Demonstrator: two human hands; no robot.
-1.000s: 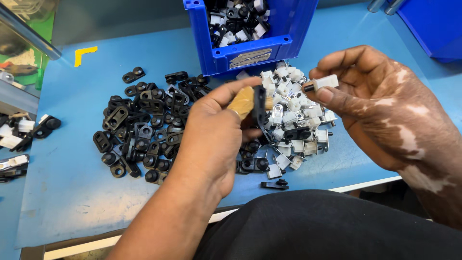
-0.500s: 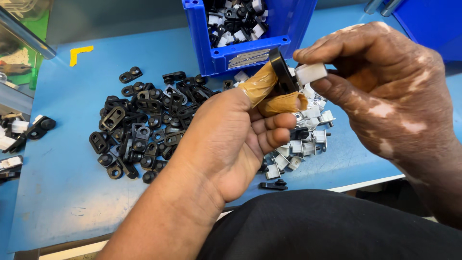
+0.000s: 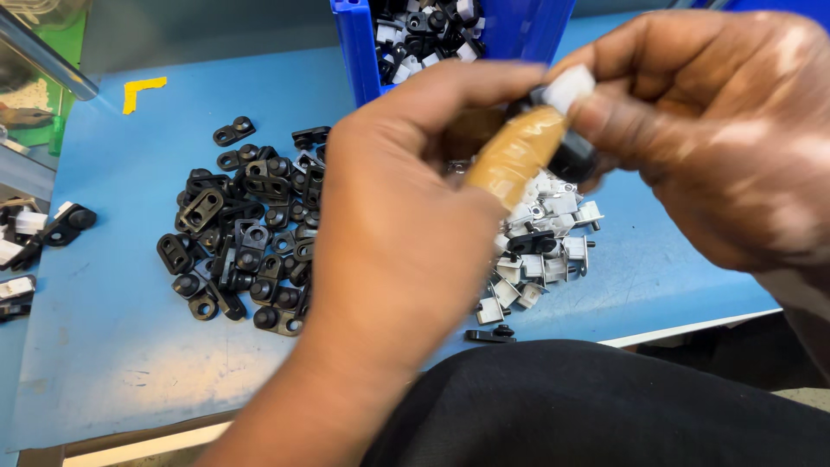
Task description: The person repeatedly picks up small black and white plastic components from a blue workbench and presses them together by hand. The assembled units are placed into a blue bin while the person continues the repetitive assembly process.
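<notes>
While pinched between hands, white clip points up-right.

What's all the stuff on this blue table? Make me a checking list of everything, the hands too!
Surface: blue table, scuffed near the front edge.
Job's things: small white part and small black part pinched together between both hands, blurred.
Clutter: pile of black parts at the middle left; pile of white parts under the hands; one stray black part at the front edge.
Hands: left hand with a taped fingertip on the parts; right hand grips them from the other side.
Cables: nothing seen.
Surroundings: blue bin of mixed black and white parts at the back; yellow corner mark; more parts at the left edge.
</notes>
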